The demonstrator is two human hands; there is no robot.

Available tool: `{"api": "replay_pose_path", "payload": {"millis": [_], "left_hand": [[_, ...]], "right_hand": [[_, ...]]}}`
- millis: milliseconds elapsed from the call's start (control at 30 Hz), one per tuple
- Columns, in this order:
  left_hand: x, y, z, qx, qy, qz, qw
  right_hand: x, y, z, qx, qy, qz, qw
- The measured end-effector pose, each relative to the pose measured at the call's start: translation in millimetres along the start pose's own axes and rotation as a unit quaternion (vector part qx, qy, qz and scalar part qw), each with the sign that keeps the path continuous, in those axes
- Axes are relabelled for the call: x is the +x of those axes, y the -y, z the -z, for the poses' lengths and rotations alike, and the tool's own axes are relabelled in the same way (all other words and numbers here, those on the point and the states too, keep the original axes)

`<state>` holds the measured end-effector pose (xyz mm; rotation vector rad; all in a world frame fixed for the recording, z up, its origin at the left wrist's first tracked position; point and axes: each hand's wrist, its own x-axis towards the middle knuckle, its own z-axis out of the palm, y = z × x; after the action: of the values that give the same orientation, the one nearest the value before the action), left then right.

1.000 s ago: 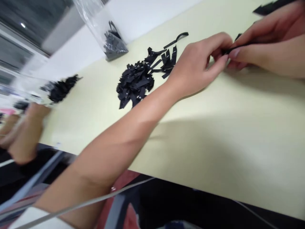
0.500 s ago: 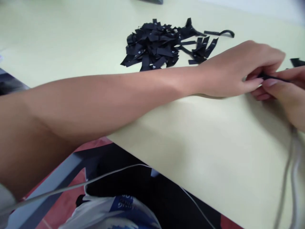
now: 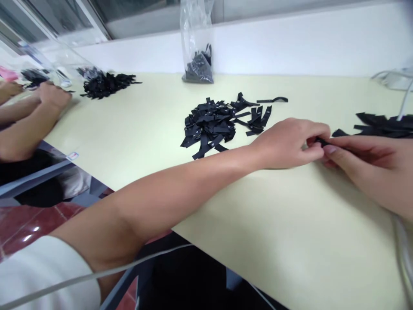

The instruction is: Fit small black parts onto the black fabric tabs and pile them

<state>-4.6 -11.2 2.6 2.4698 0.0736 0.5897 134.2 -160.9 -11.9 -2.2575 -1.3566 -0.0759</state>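
My left hand (image 3: pixel 285 142) reaches across the table with its fingers pinched on a small black ribbon strip (image 3: pixel 321 141). From the right, my right hand (image 3: pixel 371 170) grips the same strip between thumb and fingers, so the fingertips of both hands meet. Most of the strip is covered by the fingers. Just left of my left hand lies a heap of black ribbon strips (image 3: pixel 211 122), several with small white print. A second pile of black strips (image 3: pixel 383 127) shows behind my right hand.
A clear plastic bag (image 3: pixel 198 64) with dark strips stands against the wall. Farther left, a co-worker's hand (image 3: pixel 54 94) is by another black pile (image 3: pixel 106 85). Pale cables (image 3: pixel 402 249) run over the table (image 3: pixel 258 232) at right; another cable (image 3: pixel 145 262) crosses below my arm.
The view has tilted up and widened leftward, bringing in the wall, the plastic bag and co-workers' arms. Both my hands stay together on the strip.
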Motion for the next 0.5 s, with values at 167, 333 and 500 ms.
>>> {"api": "replay_pose_path", "payload": {"millis": [167, 333, 500], "left_hand": [[-0.9, -1.5, 0.6, 0.016, -0.003, 0.018, 1.0], [-2.1, -5.2, 2.3, 0.023, -0.003, 0.023, 0.999], [-1.6, -4.0, 1.3, -0.005, -0.022, 0.036, 0.999]], "right_hand": [[-3.6, 21.7, 5.4, -0.002, 0.003, 0.012, 1.0], [-8.8, 24.4, 1.7, 0.01, -0.004, 0.009, 1.0], [-10.8, 28.1, -0.2, 0.021, -0.002, -0.018, 1.0]]}}
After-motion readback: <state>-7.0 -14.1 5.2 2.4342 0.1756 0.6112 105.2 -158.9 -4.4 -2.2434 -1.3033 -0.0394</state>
